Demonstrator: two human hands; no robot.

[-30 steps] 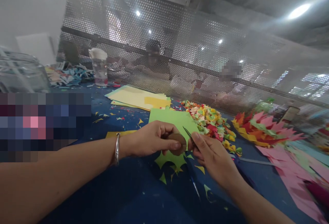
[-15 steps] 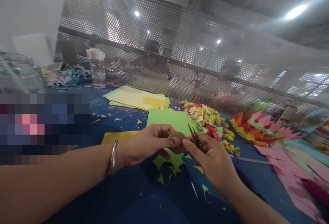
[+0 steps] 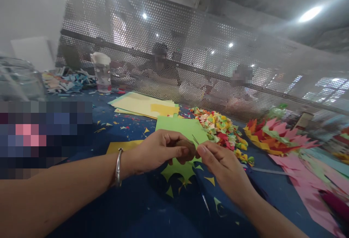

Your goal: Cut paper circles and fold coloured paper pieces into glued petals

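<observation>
My left hand (image 3: 169,147), with a silver bangle (image 3: 118,167) at the wrist, is closed on a small brown rounded piece (image 3: 190,150). Its kind is hard to make out. Close against that piece, the fingers of my right hand (image 3: 218,158) are pinched around dark tweezers (image 3: 195,139). Only thin pointed tips show above the fingers. Beneath both hands lies a light green paper sheet (image 3: 177,123) with scalloped cut-outs along its near edge. Green and yellow offcuts (image 3: 209,181) are scattered by it on the blue tabletop (image 3: 131,209).
Behind the green sheet lies a stack of pale yellow paper (image 3: 136,101). Folded paper bits (image 3: 218,121) are heaped to the right, beside a spiky paper flower (image 3: 278,134) and pink sheets (image 3: 302,183). A bottle (image 3: 102,72) stands back left, before a perforated screen (image 3: 191,56).
The tweezers have turned in my right hand, so less of them shows and their tips sit further left and look closer together. My left hand has shifted slightly, showing more of the brown piece.
</observation>
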